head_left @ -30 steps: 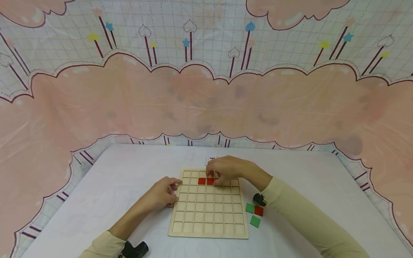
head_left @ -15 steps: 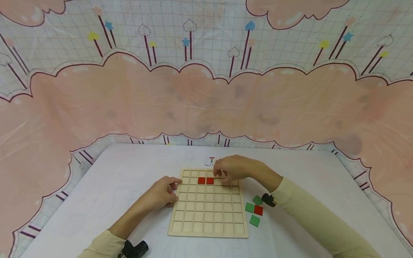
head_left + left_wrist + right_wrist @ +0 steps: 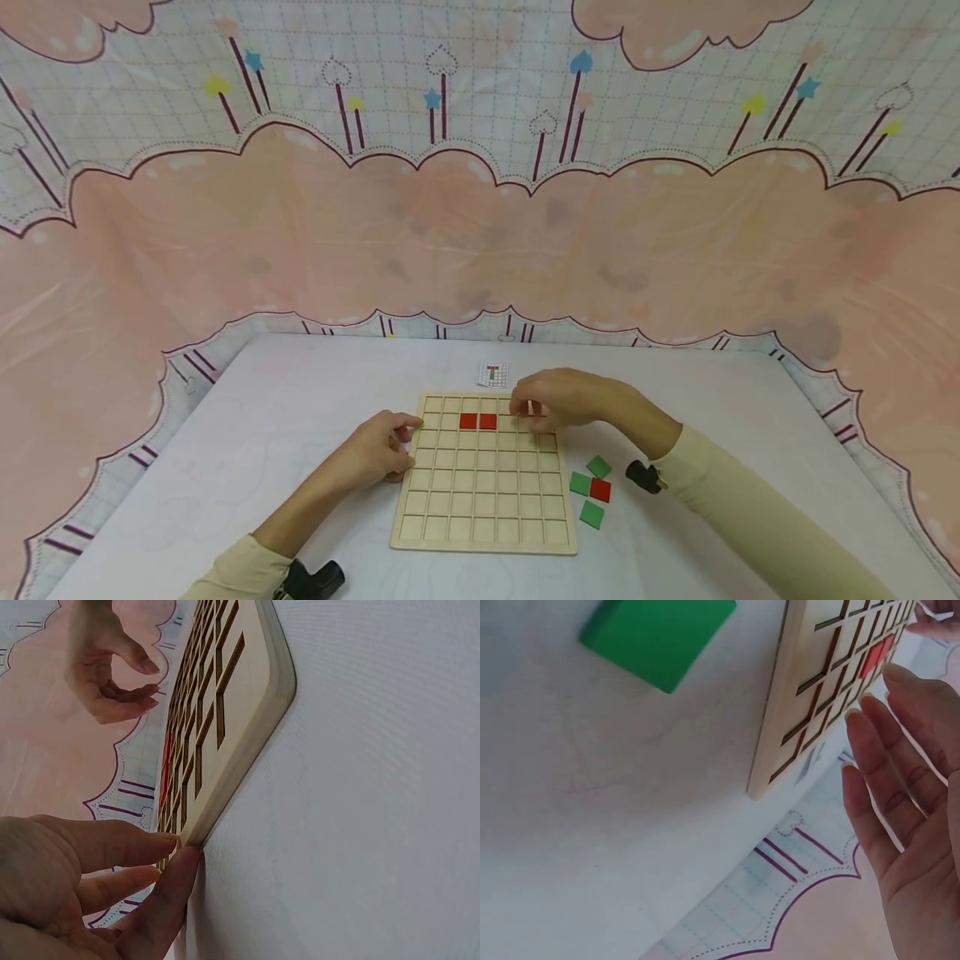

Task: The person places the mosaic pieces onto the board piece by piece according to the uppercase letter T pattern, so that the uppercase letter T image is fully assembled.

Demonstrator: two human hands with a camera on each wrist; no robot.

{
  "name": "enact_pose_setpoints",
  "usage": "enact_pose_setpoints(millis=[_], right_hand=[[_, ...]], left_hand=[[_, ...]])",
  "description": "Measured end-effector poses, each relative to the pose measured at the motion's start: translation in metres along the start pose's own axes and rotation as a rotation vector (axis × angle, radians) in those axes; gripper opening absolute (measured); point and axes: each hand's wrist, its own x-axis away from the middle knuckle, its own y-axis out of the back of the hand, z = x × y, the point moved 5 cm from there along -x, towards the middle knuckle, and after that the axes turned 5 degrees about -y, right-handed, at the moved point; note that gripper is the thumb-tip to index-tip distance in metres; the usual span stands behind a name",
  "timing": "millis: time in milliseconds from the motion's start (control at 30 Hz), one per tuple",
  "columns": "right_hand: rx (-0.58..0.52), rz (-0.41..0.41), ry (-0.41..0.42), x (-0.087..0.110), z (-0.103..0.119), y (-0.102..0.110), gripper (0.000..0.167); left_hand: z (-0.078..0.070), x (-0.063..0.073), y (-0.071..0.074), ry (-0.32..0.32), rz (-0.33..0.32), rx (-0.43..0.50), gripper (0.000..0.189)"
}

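Observation:
A pale wooden grid board (image 3: 484, 550) lies on the white table. Two red square tiles (image 3: 477, 421) sit side by side in its second row from the far edge. The fingertips of my left hand (image 3: 375, 450) touch the board's left edge, index finger and thumb spread apart along it. My right hand (image 3: 558, 396) hovers over the board's far right corner, fingers loosely bent and holding nothing; its palm shows bare in the right wrist view. To the right of the board lie several green tiles (image 3: 592, 514) and one red tile (image 3: 600, 490).
Just beyond the board's far edge is a small printed card (image 3: 492, 374) with a grid pattern. A patterned curtain (image 3: 480, 250) hangs behind the table (image 3: 300, 400). A black wrist device (image 3: 311, 581) is strapped at the left sleeve, another (image 3: 643, 476) at the right.
My right hand has moved rightward, away from the two red tiles, uncovering them and the card. Another green tile beside the board has come into sight. The left hand has stayed still.

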Motion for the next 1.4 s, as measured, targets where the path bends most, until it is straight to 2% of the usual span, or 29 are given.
enact_pose_setpoints(millis=[300,633,1000,1400], right_hand=[[-0.089,-0.003,0.012,0.017,-0.002,-0.003,0.023],[-0.101,0.003,-0.038,0.032,-0.006,-0.010,0.019],[-0.133,-0.005,-0.092,0.050,-0.011,-0.013,0.022],[-0.150,-0.010,-0.087,0.064,-0.015,-0.019,0.023]], left_hand=[[-0.002,0.001,0.000,-0.009,0.004,0.014,0.056],[0.000,0.000,-0.001,-0.003,-0.001,0.003,0.055],[0.001,-0.001,0.000,-0.007,0.006,0.003,0.055],[0.000,-0.001,0.000,-0.014,0.010,-0.001,0.054]])
